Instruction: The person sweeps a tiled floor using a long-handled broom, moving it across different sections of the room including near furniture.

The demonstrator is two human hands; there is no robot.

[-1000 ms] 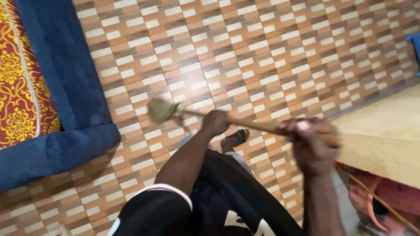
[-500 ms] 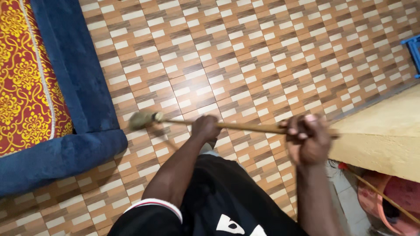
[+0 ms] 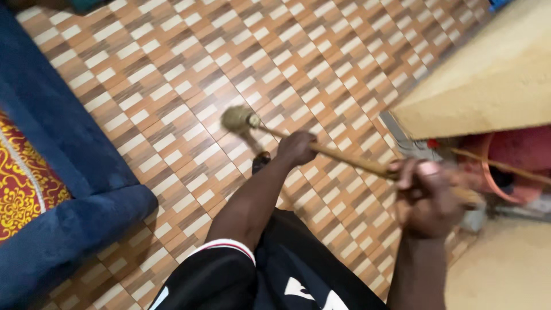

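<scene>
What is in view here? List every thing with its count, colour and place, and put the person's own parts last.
wooden stick: one, light brown, held slanting over the floor at centre
stick head: one, olive-tan and blurred, at the stick's far end above the tiles
tiled floor: one, brown, tan and white blocks, across most of the view
blue cushion edge: one, dark blue, along the left side
patterned fabric: one, red with yellow, far left inside the blue edge
tan slab: one, pale yellow, upper right
red container: one, red, partly hidden under the slab at right
black clothing: dark with white marks, bottom centre
left hand: one, gripping the stick nearer its head
right hand: one, gripping the stick's near end
</scene>
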